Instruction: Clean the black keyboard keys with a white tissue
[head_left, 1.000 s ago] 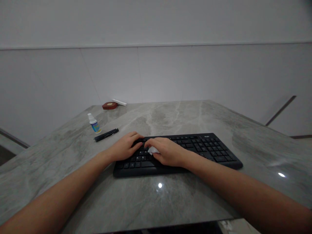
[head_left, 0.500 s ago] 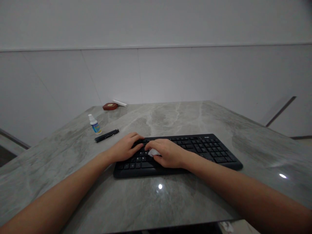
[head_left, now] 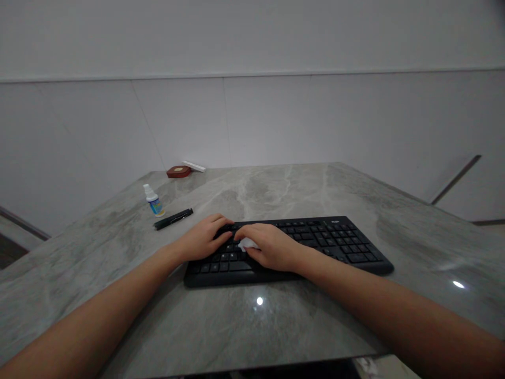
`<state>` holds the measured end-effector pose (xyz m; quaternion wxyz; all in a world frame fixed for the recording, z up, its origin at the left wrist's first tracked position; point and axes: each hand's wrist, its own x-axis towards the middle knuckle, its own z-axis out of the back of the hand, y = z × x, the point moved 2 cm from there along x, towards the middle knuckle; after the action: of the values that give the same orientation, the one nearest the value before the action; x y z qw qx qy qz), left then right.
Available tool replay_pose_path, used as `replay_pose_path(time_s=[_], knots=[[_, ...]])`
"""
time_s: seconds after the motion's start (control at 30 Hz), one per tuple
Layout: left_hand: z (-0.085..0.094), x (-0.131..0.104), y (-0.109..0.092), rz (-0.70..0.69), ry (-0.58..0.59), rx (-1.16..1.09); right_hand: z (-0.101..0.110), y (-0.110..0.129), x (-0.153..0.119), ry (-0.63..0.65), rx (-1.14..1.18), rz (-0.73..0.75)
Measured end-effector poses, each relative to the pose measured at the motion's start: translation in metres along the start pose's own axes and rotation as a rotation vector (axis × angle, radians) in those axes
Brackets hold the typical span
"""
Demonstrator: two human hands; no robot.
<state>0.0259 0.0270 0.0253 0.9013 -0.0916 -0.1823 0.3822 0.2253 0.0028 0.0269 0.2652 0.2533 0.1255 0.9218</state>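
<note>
A black keyboard (head_left: 343,240) lies on the marbled table in front of me. My left hand (head_left: 205,237) rests over its left end, fingers stretched towards the back edge and thumb apart over the keys. Just right of it, my right hand (head_left: 272,246) is closed on a crumpled white tissue (head_left: 247,243), held low over the left-middle keys. Some keys and part of the tissue are hidden beneath my hands.
Left of the keyboard are a black pen (head_left: 173,219) and a small white spray bottle (head_left: 153,201) with a blue label. Near the wall lie a reddish-brown case (head_left: 179,172) and a thin white object (head_left: 194,166). The table's front edge (head_left: 252,369) runs below.
My right hand and the tissue have shifted very slightly, and a bit more of the tissue shows. My left hand and the keyboard look unmoved.
</note>
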Motion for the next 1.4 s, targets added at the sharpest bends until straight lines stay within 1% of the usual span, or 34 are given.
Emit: replay_pose_path(time_s=[0.33, 0.87, 1.07, 1.4], knots=[[-0.0008, -0.0006, 0.0015, -0.003, 0.005, 0.003, 0.0024, 0.0019, -0.0001, 0.005, -0.040, -0.003], [-0.0002, -0.0003, 0.0010, -0.005, 0.012, 0.002, 0.0020, 0.0013, -0.0002, -0.005, -0.027, 0.011], [0.0000, -0.0008, 0.0005, -0.010, -0.004, -0.006, 0.0012, 0.0001, 0.0004, -0.017, -0.026, 0.020], [-0.0005, -0.0006, 0.0009, -0.011, 0.005, 0.009, 0.0024, 0.0016, 0.0002, 0.003, -0.028, 0.006]])
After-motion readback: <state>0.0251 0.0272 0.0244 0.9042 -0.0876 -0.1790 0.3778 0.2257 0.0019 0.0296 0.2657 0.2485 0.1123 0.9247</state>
